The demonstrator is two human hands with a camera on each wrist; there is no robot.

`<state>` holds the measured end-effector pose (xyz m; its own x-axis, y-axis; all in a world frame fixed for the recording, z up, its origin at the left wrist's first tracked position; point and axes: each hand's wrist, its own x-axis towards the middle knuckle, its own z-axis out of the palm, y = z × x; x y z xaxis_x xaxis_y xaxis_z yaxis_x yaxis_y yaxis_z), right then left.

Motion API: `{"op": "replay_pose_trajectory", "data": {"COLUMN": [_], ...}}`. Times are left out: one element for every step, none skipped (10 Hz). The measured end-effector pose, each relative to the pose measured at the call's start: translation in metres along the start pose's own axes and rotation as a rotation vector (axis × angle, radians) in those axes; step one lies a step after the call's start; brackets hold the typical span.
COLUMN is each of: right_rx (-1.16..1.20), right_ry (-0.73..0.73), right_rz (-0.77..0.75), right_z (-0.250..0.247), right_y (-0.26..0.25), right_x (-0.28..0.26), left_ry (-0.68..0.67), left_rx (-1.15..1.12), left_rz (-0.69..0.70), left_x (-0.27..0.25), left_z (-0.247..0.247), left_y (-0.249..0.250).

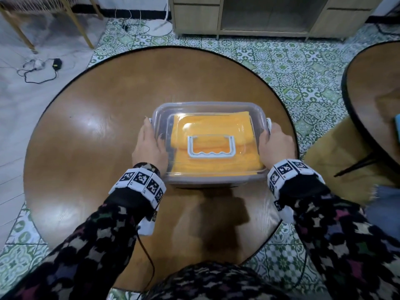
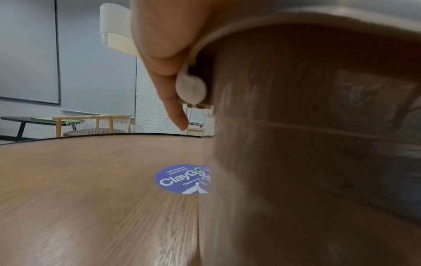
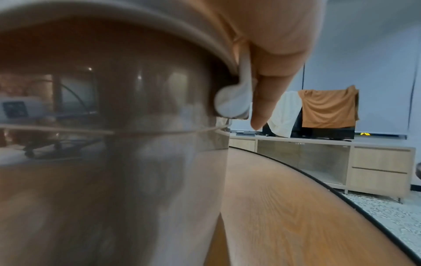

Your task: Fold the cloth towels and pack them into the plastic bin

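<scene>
A clear plastic bin stands in the middle of the round table with its lid on. Folded orange towels show through the lid, under its white handle. My left hand lies against the bin's left end, thumb on the lid and fingers pressing the white left clip. My right hand mirrors it at the right end, with fingers against the white right clip. The bin wall fills most of both wrist views.
The wooden table has bare surface all round the bin and a blue round sticker by its left side. A second table and a yellow seat stand at the right. A cabinet and floor cables lie beyond.
</scene>
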<state>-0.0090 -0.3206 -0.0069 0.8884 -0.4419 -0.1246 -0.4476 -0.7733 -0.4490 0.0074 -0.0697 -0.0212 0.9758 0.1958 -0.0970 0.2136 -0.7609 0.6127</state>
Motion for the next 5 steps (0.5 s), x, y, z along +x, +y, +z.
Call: {"op": "replay_pose_trajectory", "data": {"right_rx": [0.03,0.088,0.108,0.139,0.168], "right_ry": [-0.023,-0.092,-0.144,-0.158,-0.164], "right_rz": [-0.032,-0.051,-0.063,-0.059,-0.064], "right_z": [-0.003,-0.007,-0.01,-0.015,-0.016], "right_y": [0.003,0.007,0.011,0.007,0.011], "right_x": [0.005,0.009,0.008,0.012,0.005], "left_ry": [0.017,0.012,-0.02,-0.017,-0.042], "left_rx": [-0.004,-0.004,-0.002,-0.038,-0.023], "left_rz": [-0.008,-0.024,-0.029,-0.055,-0.051], "left_x": [0.001,0.003,-0.002,0.006,-0.005], "left_z": [0.0,-0.004,-0.006,-0.011,-0.01], "left_y": [0.001,0.002,0.001,0.007,0.004]}}
